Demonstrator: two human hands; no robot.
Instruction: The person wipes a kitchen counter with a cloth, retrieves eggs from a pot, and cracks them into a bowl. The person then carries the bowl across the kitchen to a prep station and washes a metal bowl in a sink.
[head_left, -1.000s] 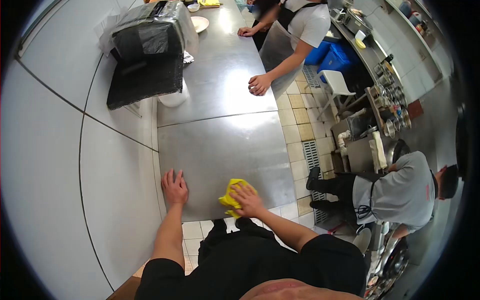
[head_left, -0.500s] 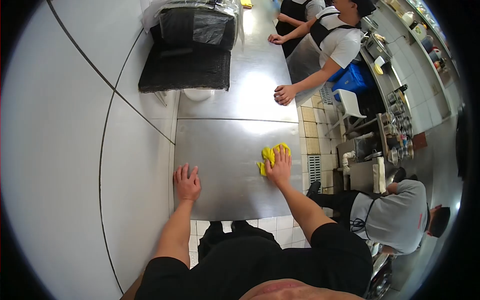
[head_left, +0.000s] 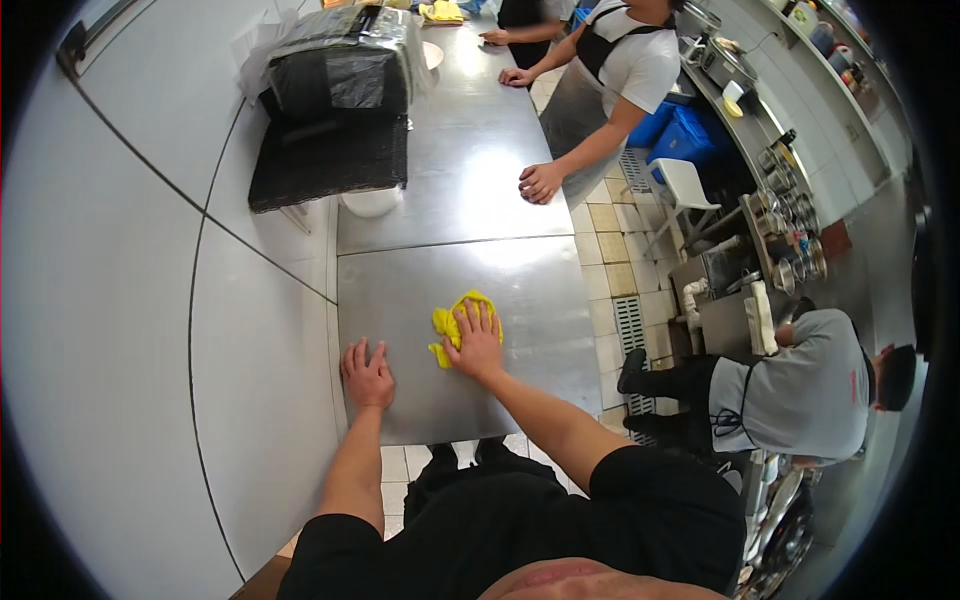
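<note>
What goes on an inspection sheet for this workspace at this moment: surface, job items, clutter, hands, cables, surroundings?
Surface: metal table, shiny, a seam running across it.
Job's things: yellow cloth, crumpled, on the near section.
Clutter: plastic-wrapped black object at far left; white tub partly hidden below it; yellow item at the far end.
Hands: left hand on the table near its left edge, holding nothing; right hand spread on the cloth.
Cables: nothing seen on the near section.
Surroundings: a co-worker's hand on the table's right edge; person in grey, stool and floor grate to the right.
</note>
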